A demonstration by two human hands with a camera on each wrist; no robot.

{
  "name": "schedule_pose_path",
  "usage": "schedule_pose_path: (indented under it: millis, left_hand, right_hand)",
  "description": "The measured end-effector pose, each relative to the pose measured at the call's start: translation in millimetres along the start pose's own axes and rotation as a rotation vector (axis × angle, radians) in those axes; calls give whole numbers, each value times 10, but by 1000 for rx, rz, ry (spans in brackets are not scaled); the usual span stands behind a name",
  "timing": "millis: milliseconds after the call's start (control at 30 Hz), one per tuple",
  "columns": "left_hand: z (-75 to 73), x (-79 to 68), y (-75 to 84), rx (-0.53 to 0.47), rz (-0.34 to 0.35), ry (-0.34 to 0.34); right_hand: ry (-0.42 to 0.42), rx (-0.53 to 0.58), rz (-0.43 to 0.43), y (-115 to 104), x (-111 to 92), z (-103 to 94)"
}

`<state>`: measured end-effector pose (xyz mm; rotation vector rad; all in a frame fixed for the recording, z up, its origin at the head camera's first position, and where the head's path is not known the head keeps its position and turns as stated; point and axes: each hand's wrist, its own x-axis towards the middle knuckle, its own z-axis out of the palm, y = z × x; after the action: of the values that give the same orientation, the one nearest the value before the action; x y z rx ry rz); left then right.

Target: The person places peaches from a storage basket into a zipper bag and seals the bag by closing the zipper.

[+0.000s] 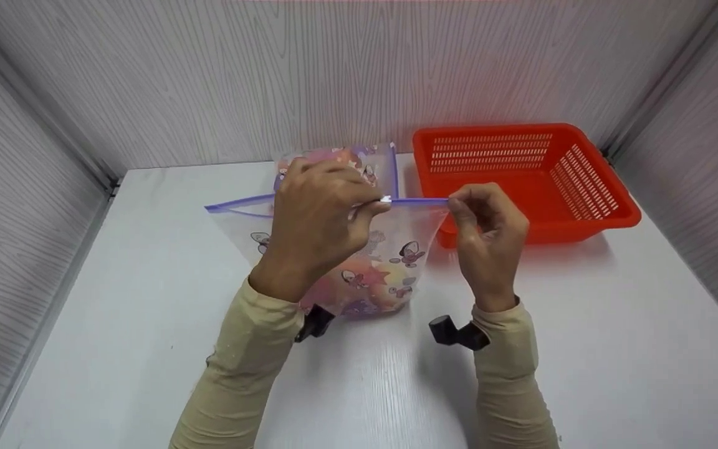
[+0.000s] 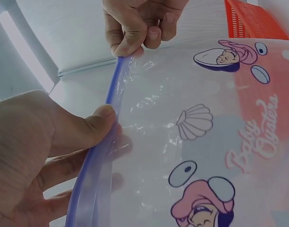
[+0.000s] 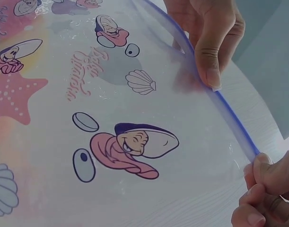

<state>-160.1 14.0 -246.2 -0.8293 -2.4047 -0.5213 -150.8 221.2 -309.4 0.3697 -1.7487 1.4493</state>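
A clear zip bag (image 1: 396, 255) with printed cartoon oysters, shells and starfish hangs upright between my hands. Its purple zip strip runs across the top. My left hand (image 1: 321, 218) pinches the strip at a small white slider (image 1: 386, 199). My right hand (image 1: 490, 237) pinches the strip's right end between thumb and forefinger. Left of my left hand the bag's mouth gapes, while between the hands the strip lies together in one line. In the right wrist view, the left thumb (image 3: 211, 66) presses on the strip and the right fingers (image 3: 265, 177) grip its corner.
Behind the held bag, a second printed bag (image 1: 390, 168) with a purple strip lies on the white table (image 1: 147, 262). A red plastic basket (image 1: 527, 234) with slotted sides stands at the back right. Pale wood-grain panels (image 1: 334, 75) wall the table's back and sides.
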Motion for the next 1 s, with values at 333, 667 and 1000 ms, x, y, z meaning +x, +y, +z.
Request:
schedule_pose_path:
  millis: [333, 667, 1000]
  left_hand:
    - [-198, -224, -369, -14, -27, 56]
    - [-408, -469, -651, -33, -109, 64]
    - [-512, -626, -798, -78, -112, 70]
  right_hand:
    - [39, 4, 3, 1, 15, -21]
    - [53, 22, 10, -3, 29, -25]
    - [41, 19, 16, -21, 23, -3]
